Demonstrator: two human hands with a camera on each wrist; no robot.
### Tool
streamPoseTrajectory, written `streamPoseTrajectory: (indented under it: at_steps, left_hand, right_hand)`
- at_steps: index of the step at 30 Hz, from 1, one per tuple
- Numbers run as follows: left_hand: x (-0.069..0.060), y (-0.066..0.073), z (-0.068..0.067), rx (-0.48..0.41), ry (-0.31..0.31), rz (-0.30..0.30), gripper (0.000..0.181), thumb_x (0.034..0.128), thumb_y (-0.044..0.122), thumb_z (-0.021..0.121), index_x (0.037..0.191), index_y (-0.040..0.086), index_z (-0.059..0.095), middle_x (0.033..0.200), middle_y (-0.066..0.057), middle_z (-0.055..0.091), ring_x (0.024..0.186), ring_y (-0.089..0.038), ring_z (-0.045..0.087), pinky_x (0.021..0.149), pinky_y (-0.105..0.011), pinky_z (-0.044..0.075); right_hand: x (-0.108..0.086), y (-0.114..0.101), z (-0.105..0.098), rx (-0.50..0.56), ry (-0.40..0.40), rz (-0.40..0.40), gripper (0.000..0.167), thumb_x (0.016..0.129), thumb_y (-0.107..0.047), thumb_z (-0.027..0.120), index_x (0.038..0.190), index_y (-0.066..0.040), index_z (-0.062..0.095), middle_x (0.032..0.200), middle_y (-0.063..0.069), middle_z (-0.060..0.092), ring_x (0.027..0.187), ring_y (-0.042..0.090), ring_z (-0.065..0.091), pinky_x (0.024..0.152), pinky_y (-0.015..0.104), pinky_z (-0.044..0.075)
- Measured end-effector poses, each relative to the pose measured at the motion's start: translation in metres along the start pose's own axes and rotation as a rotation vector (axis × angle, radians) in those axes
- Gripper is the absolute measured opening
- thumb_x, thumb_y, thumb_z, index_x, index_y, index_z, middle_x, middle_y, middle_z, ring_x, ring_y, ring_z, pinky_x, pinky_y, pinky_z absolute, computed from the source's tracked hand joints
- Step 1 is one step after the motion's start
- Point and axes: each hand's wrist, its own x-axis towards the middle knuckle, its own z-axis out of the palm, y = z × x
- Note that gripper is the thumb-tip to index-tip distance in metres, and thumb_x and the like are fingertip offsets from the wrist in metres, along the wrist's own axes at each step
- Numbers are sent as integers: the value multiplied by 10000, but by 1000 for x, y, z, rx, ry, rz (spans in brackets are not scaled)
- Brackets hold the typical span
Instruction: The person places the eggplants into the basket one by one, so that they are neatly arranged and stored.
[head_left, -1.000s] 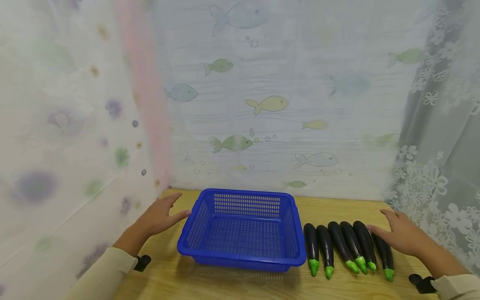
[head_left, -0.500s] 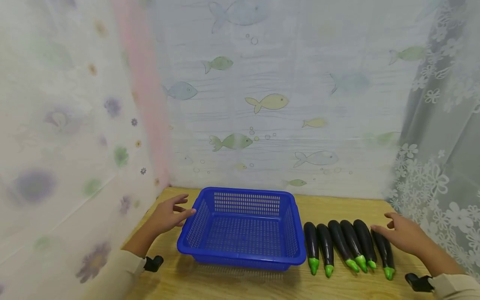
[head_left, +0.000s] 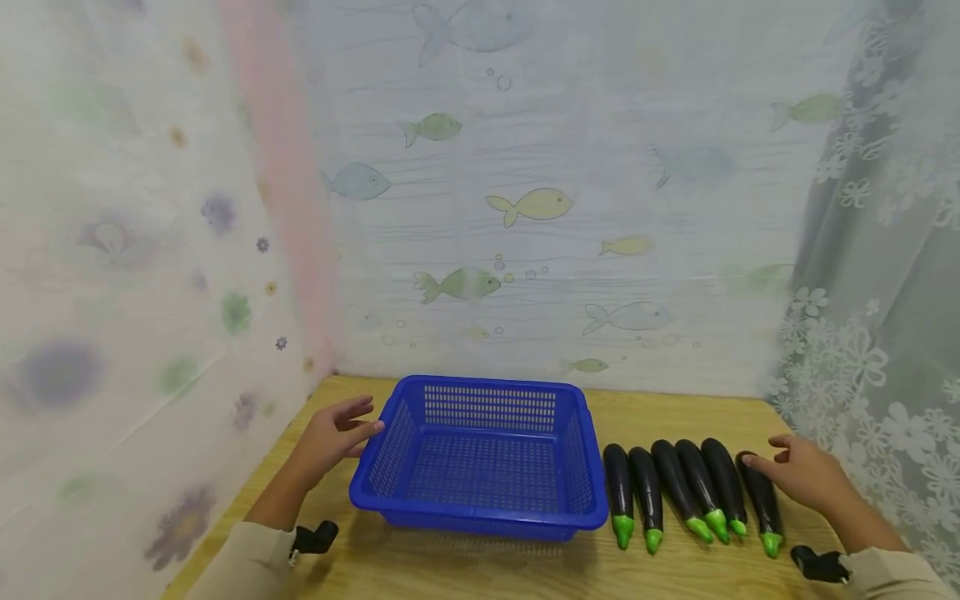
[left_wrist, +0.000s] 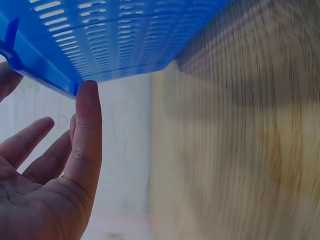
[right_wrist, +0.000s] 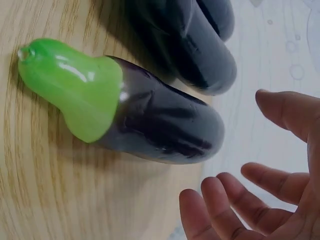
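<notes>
A blue plastic basket (head_left: 487, 521) with slotted walls stands on the table. My left hand (head_left: 330, 440) is at its left rim, fingers loosely spread. In the left wrist view the thumb tip overlaps the basket's edge, and I cannot tell whether it touches. To the right of the basket lie several dark purple eggplants (head_left: 673, 483) in a row, green stem ends toward me. My right hand (head_left: 806, 473) hovers by the far end of the rightmost eggplant (right_wrist: 165, 120). Its fingers are relaxed and hold nothing; the right wrist view shows a gap between them and the eggplant.
A light wooden table (head_left: 450, 575) bears everything. Behind it hangs a white curtain (head_left: 540, 250) with fish prints. A flowered sheet (head_left: 150, 333) closes the left side, and a lacy translucent curtain (head_left: 862, 333) hangs at the right.
My left hand has come closer to the basket's left rim. The right hand has shifted slightly back from the rightmost eggplant. Basket and eggplants lie as before.
</notes>
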Motion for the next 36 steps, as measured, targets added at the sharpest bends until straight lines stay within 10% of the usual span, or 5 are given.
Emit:
streamPoseTrajectory:
  at_steps: [8, 36]
  left_hand:
    - [-3, -3, 10, -88, 6, -62, 768, 887, 427, 800, 1543, 170, 495, 1556, -132, 525, 1343, -352, 592, 987, -500, 571]
    - [-4, -3, 17, -295, 14, -111, 583, 937, 169, 758, 1473, 46, 566, 1509, -183, 555, 1148, -248, 708, 922, -383, 607]
  right_hand:
    - [-3, 5, 4, 61, -74, 56, 910, 998, -510, 594, 1363, 295, 382, 1202, 454, 600, 705, 227, 710, 628, 413, 577]
    - [-1, 8, 18, 119, -75, 81, 766, 982, -446, 634, 1306, 238, 516, 1207, 442, 605, 898, 397, 712, 688, 431, 616]
